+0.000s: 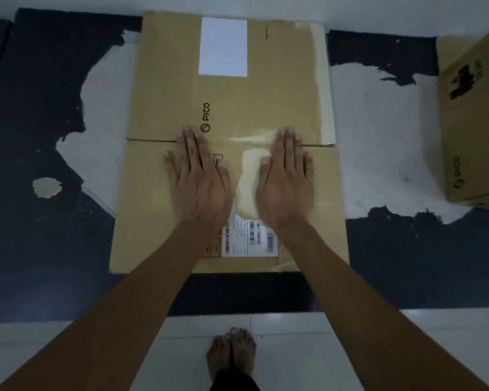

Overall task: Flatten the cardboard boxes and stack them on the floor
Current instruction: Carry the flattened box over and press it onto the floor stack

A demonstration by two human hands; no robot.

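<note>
Flat box [229, 108] lying on floor [378, 122] | left hand [201, 182], right hand [283, 184] pressing it, fingers [187, 145] spread, gripping nothing | likely light, stiff, slick tape; lift by side edges | second box [474, 122] standing right, unflattened.

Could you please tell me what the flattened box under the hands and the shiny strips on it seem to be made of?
The flattened box looks like brown cardboard with a matte finish: flat panels, a crease line and printed ink. The shiny strips are probably clear plastic packing tape, since they gleam pale against the brown. The white label appears to be plain paper, though it could be a coated sticker.
</note>
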